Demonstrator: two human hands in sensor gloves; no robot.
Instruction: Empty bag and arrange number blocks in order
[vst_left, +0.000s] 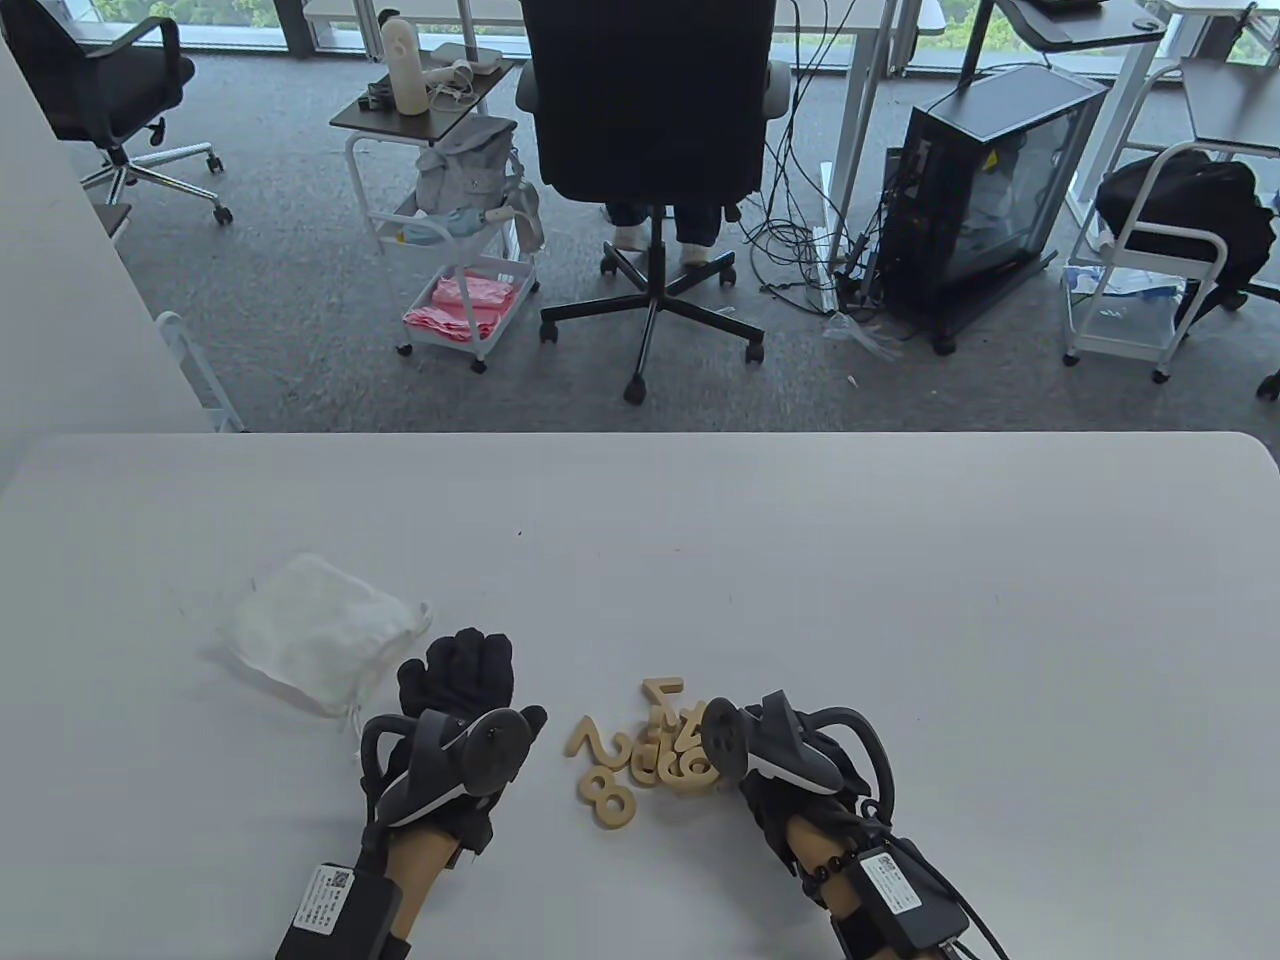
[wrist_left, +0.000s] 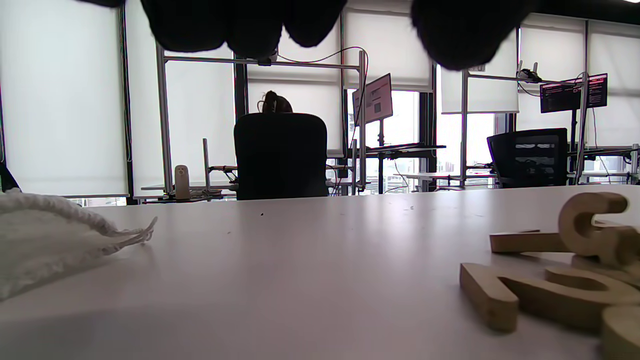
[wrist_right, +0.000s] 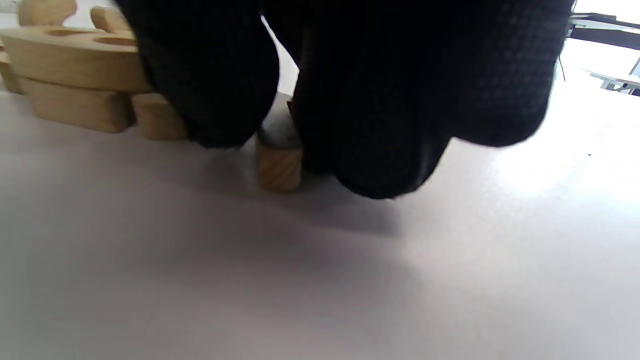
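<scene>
The white drawstring bag (vst_left: 320, 630) lies flat and limp at the left, its cord (wrist_left: 125, 235) trailing on the table. Several wooden number blocks lie in a loose pile (vst_left: 665, 760) near the front edge: a 7 (vst_left: 662, 690), a 2 (vst_left: 598, 742) and an 8 (vst_left: 606, 795) lie apart from the rest. My left hand (vst_left: 460, 680) rests beside the bag with relaxed fingers (wrist_left: 235, 25) and holds nothing. My right hand (vst_left: 748, 745) is at the pile's right side; its fingers (wrist_right: 390, 125) pinch a small wooden block (wrist_right: 279, 167) that stands on the table.
The white table (vst_left: 800, 560) stretches far and right of the hands. Beyond its far edge are an office chair (vst_left: 645, 120) with a seated person, carts and a computer case (vst_left: 985, 190) on the floor.
</scene>
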